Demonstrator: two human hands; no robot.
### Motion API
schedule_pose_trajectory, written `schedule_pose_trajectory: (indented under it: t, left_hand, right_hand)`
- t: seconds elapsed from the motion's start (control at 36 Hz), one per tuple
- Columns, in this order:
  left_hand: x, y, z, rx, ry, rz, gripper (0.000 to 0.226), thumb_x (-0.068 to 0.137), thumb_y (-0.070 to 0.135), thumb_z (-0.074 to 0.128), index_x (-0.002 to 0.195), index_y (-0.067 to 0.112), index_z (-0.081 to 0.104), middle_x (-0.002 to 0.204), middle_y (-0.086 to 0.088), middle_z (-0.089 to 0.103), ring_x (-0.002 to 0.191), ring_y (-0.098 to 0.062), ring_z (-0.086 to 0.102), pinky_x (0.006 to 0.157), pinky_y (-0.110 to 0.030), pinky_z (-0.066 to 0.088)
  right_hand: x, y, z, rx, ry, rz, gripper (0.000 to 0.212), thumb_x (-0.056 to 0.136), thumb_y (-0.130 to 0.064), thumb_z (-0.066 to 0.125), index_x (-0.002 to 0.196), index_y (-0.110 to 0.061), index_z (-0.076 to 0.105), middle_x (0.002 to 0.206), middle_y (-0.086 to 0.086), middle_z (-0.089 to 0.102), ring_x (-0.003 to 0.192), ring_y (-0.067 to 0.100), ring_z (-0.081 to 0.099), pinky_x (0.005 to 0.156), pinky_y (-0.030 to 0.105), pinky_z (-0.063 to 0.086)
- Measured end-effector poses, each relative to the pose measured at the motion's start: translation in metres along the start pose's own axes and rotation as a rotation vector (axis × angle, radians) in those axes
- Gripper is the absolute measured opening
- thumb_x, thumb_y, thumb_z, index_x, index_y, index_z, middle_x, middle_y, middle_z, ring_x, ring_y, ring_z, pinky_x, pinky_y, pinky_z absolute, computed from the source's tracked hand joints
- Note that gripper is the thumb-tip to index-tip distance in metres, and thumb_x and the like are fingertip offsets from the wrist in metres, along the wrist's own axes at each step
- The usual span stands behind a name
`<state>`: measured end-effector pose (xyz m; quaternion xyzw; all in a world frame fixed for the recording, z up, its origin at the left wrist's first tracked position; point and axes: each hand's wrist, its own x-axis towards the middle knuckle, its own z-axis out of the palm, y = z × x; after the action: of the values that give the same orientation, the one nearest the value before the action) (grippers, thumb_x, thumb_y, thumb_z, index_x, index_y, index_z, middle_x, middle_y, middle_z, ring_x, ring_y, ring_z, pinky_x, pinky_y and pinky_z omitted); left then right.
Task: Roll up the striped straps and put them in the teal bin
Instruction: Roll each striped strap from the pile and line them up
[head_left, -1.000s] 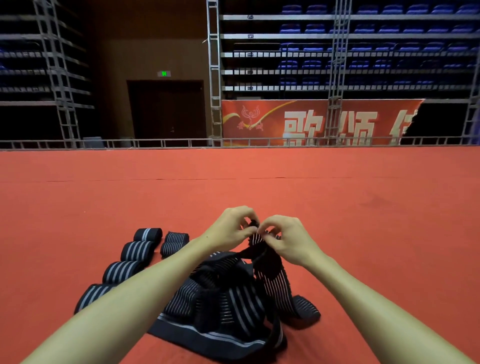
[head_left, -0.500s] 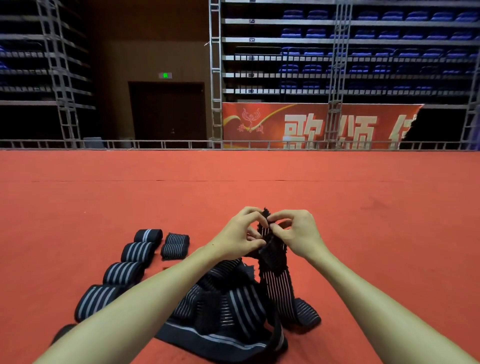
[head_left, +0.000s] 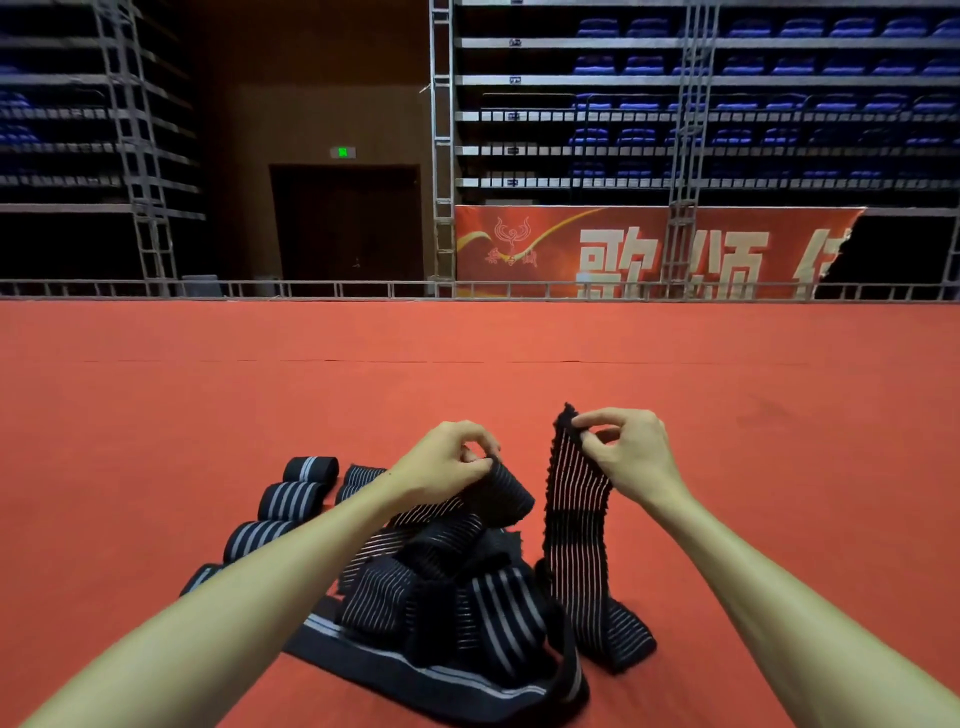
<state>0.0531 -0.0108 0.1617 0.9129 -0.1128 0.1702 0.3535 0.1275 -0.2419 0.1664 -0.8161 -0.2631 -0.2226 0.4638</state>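
Observation:
A tangled heap of black straps with white stripes (head_left: 452, 608) lies on the red carpet in front of me. My right hand (head_left: 631, 457) pinches the top end of one strap (head_left: 574, 519) and holds it upright, its lower end trailing onto the carpet. My left hand (head_left: 447, 460) pinches the end of another strap (head_left: 498, 493) that bends down into the heap. Several rolled striped straps (head_left: 288, 499) sit in a row left of the heap. No teal bin is in view.
The red carpet (head_left: 727, 415) stretches ahead to a low metal railing (head_left: 363, 288). Beyond it stand scaffold towers, tiers of blue seats, a red banner (head_left: 623, 249) and a dark doorway.
My hands were together at one strap end; they have moved apart. The right hand has lifted its strap up and to the right, and the left has gone left and lower.

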Motion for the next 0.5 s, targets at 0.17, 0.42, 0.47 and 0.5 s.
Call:
schedule_pose_trajectory:
  t: [0.17, 0.42, 0.47, 0.5]
  left_hand:
    - [0.000, 0.003, -0.009, -0.066, -0.032, -0.041, 0.014, 0.100, 0.003, 0.047, 0.103, 0.016, 0.051, 0.100, -0.005, 0.063, 0.079, -0.012, 0.053, 0.066, -0.013, 0.042]
    - [0.008, 0.007, -0.024, -0.067, -0.044, -0.086, 0.033, 0.103, 0.005, 0.040, 0.100, 0.018, 0.070, 0.098, 0.009, 0.066, 0.086, -0.002, 0.059, 0.069, -0.012, 0.043]
    - [0.008, 0.007, -0.024, -0.061, -0.023, -0.095, 0.032, 0.102, 0.004, 0.040, 0.103, 0.016, 0.070, 0.098, 0.009, 0.065, 0.085, -0.002, 0.058, 0.068, -0.012, 0.042]
    - [0.007, 0.007, -0.023, -0.045, -0.013, -0.110, 0.030, 0.102, 0.004, 0.041, 0.107, 0.014, 0.069, 0.099, 0.007, 0.066, 0.084, -0.003, 0.057, 0.068, -0.013, 0.043]
  right_hand:
    - [0.001, -0.013, 0.002, 0.017, -0.008, -0.036, 0.018, 0.084, -0.006, 0.068, 0.091, -0.019, 0.079, 0.076, -0.008, 0.073, 0.063, 0.024, 0.068, 0.055, 0.026, 0.053]
    - [0.002, -0.021, -0.006, 0.035, -0.093, -0.097, 0.023, 0.085, -0.004, 0.072, 0.101, -0.019, 0.076, 0.092, -0.009, 0.071, 0.068, -0.013, 0.060, 0.059, 0.002, 0.042]
    - [0.002, -0.020, -0.006, 0.034, -0.084, -0.116, 0.023, 0.086, -0.003, 0.071, 0.101, -0.019, 0.076, 0.095, -0.008, 0.072, 0.079, -0.006, 0.065, 0.067, 0.002, 0.045]
    - [0.003, -0.019, -0.006, 0.037, -0.079, -0.123, 0.023, 0.086, -0.003, 0.070, 0.101, -0.019, 0.077, 0.096, -0.009, 0.072, 0.084, -0.002, 0.066, 0.070, 0.003, 0.046]
